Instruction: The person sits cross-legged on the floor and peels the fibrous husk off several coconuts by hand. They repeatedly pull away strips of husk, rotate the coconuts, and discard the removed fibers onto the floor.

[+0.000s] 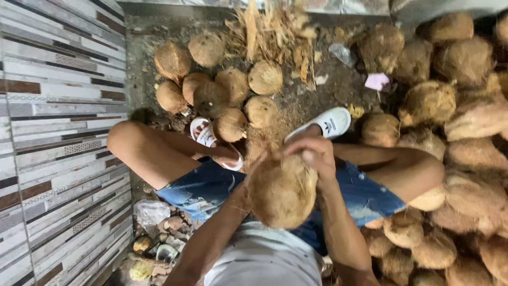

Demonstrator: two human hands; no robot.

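A coconut (283, 191), judged heavy, stiff and rough-fibred, is cradled from below by the left hand (244, 196); its top is gripped by the curled right hand (313, 153).

Left hand (248, 180) behind coconut (283, 193)

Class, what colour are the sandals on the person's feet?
White sandals, seen best in the head view.

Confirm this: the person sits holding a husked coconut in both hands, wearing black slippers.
Not quite. The head view shows white slippers, not black. The rest holds: the seated person grips the coconut with the left hand and right hand.
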